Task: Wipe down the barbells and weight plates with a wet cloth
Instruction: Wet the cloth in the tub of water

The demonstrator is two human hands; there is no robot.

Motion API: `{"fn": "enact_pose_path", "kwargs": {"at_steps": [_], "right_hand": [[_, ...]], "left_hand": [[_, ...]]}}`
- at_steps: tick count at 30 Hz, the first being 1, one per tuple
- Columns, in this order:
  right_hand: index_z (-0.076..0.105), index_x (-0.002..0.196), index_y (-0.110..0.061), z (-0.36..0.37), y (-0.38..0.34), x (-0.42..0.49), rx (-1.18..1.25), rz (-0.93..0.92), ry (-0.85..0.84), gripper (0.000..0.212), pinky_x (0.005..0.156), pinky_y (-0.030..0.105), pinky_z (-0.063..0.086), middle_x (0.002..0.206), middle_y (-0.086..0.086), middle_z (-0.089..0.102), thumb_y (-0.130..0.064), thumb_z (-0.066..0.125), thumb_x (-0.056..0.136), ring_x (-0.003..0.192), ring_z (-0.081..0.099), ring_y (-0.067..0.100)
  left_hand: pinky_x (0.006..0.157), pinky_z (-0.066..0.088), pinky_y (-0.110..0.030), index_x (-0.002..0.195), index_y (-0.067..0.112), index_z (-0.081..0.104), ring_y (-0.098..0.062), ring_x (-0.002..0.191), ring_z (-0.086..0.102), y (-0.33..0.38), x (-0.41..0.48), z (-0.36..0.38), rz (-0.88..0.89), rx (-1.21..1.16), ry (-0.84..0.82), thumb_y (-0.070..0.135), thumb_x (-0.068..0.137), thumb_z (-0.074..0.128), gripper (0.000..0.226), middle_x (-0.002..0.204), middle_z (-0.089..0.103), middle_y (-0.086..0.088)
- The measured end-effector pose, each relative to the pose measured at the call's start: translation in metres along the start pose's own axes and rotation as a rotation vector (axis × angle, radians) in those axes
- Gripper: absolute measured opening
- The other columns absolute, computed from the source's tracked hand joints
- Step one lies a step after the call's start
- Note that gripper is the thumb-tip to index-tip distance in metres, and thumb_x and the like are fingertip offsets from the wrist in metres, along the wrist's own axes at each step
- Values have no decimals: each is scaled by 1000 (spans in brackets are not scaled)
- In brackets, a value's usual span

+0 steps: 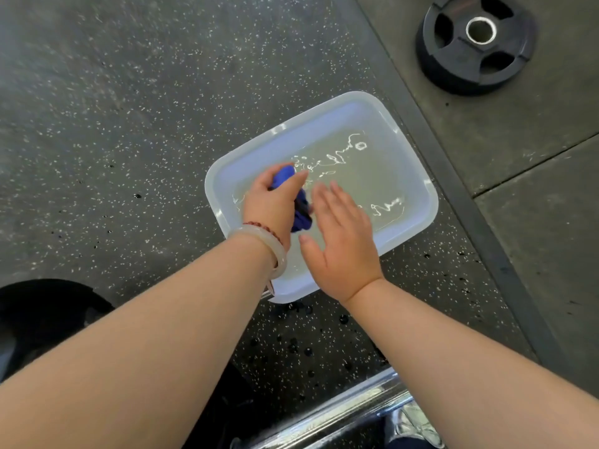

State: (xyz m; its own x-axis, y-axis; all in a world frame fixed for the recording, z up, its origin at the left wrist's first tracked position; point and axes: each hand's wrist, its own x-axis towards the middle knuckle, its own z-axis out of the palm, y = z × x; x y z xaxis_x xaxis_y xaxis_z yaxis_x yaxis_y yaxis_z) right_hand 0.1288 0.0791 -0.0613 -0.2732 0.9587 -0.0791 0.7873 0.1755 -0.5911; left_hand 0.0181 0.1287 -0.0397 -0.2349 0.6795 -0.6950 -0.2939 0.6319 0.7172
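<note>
Head view — left fingers (297, 178) grip cloth (302, 218) over basin (418, 176), right fingers (338, 197) spread; weight plate (466, 58) beyond.

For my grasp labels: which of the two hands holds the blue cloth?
The left hand, with the pale bangle, grips the blue cloth over the tub; the right hand is flat, fingers straight, holding nothing.

Basin (366, 108) on floor (129, 124), mid-frame — cloth (301, 218) over its 8 o'clock end, held in left hand (275, 205); right hand (343, 244) just beside, at 3 o'clock. Weight plate (475, 43) at 1 o'clock — well apart.
</note>
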Motion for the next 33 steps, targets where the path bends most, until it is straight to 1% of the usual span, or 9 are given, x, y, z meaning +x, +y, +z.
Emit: {"fn": "enact_pose_path", "kwargs": {"at_steps": [3,5,7,9,11,14,20,28,33], "right_hand": [[11,152,-8,-2,5,2,-162,179,-70,67,116,41,4,160,7,9,-37,24,93,147,0,23],[-1,152,-11,1,9,5,-267,240,-130,64,117,40,-5,160,4,-7,-33,25,98,146,-13,20],[-7,151,-12,5,12,10,-321,271,-154,64,117,39,-10,159,2,-13,-33,24,100,144,-19,18],[-8,151,-12,8,13,14,-342,288,-171,64,117,39,-11,159,2,-14,-35,23,100,144,-19,17],[-8,151,-13,10,16,16,-354,296,-188,63,116,39,-11,159,2,-14,-35,23,101,144,-19,17],[-8,151,-14,12,19,16,-387,297,-207,62,116,39,-11,159,3,-14,-35,22,101,145,-19,17],[-11,151,-14,15,22,8,-439,271,-262,62,115,37,-15,159,5,-16,-36,18,101,144,-20,18],[-12,150,-12,25,17,6,-452,275,-305,62,116,36,-14,158,6,-17,-36,17,102,144,-20,18],[-11,151,-12,27,12,10,-439,315,-291,62,114,35,-14,158,5,-17,-37,18,102,144,-20,18]], "left_hand": [[60,54,-35,84,21,61,-23,64,59,-3,16,-14,308,583,71,-1,85,47,26,78,58,0],[74,43,-25,91,15,65,-18,86,55,-6,23,-23,474,963,33,-2,84,45,27,94,58,1],[77,38,-24,102,8,66,-18,86,49,-10,28,-27,532,1134,-40,2,90,47,22,98,60,-5],[70,39,-31,93,4,61,-24,78,47,-13,28,-26,591,1278,-122,14,95,49,16,86,56,-10],[65,33,-29,86,7,57,-24,74,46,-16,26,-25,606,1399,-181,29,99,47,28,79,48,-6],[64,32,-30,75,12,46,-23,69,45,-16,25,-22,566,1484,-182,40,101,36,39,68,40,0],[61,36,-31,65,17,35,-18,58,43,-17,26,-23,484,1557,-159,39,103,22,46,63,44,-2],[57,35,-29,65,14,41,-17,51,43,-14,25,-23,461,1592,-181,32,104,20,48,59,47,-4],[60,36,-29,63,17,37,-21,58,48,-10,25,-23,477,1542,-198,24,102,27,41,61,45,-1]]}}
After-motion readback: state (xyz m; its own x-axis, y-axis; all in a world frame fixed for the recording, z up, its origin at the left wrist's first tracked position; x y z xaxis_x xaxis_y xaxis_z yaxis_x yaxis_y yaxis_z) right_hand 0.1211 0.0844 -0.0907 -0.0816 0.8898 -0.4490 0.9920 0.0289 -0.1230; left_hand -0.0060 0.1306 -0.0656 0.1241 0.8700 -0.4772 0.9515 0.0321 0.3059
